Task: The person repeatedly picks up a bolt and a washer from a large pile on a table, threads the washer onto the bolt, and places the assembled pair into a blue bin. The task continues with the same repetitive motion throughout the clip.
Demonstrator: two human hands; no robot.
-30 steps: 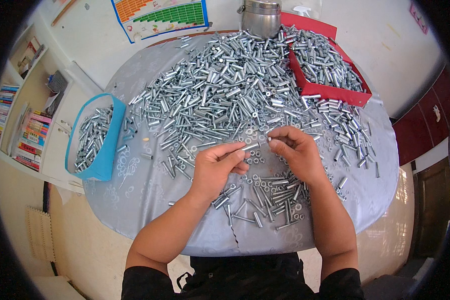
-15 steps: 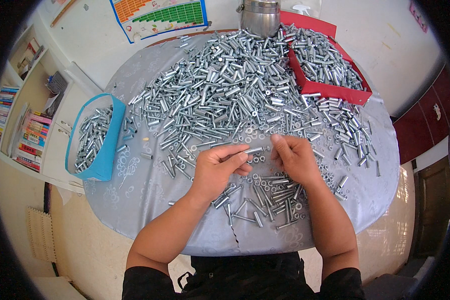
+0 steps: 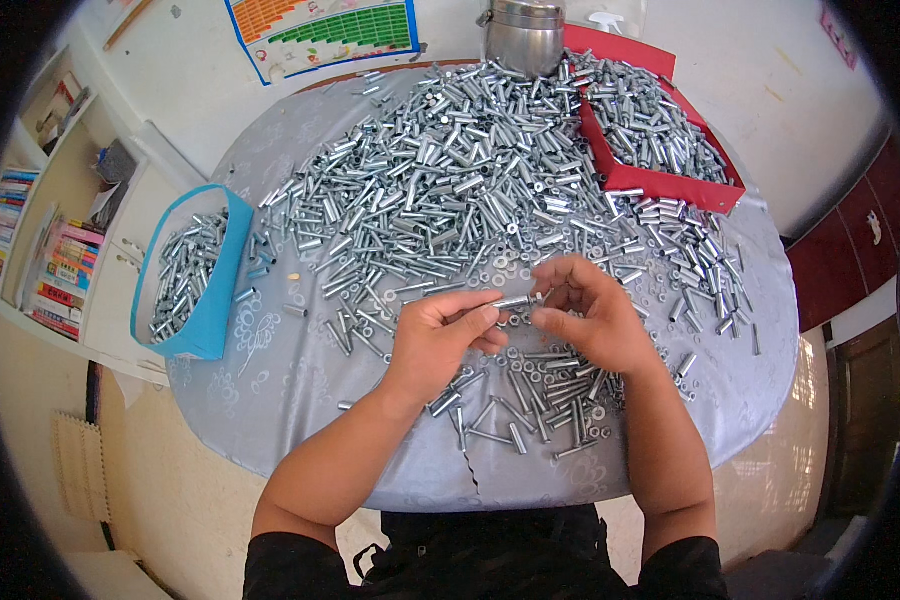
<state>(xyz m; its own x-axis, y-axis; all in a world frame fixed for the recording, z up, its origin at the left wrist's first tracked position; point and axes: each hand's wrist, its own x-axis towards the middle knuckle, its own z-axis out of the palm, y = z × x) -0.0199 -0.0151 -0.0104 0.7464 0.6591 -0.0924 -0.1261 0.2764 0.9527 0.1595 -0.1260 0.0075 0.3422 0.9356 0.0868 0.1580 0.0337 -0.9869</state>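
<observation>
Fingertips hide most of the small piece I'm working on: only a short silver bolt (image 3: 513, 301) shows, lying sideways between my two hands just above the table, and whether a washer or nut sits on its right end I cannot tell. Its left end is pinched between the thumb and forefinger of my left hand (image 3: 440, 340), the other fingers curled under; my right hand (image 3: 590, 320) closes its thumb and first fingers on the bolt's right end, palm turned toward the left hand. Both forearms come up from the lower edge and angle inward. Beneath and just before my hands lie loose bolts and washers (image 3: 530, 400), partly covered by my wrists. Beyond my hands spreads a big heap of silver sleeves and bolts (image 3: 450, 180) on the grey patterned tablecloth (image 3: 290, 380). Well to the left of my left hand a blue bin (image 3: 210, 300) holds more of them; far beyond my right hand sits a red tray (image 3: 670, 185), also full. Past the heap stands a steel canister (image 3: 523, 35), cut off at the top, and a colourful chart (image 3: 320, 30) with orange and green blocks, too small to read.
</observation>
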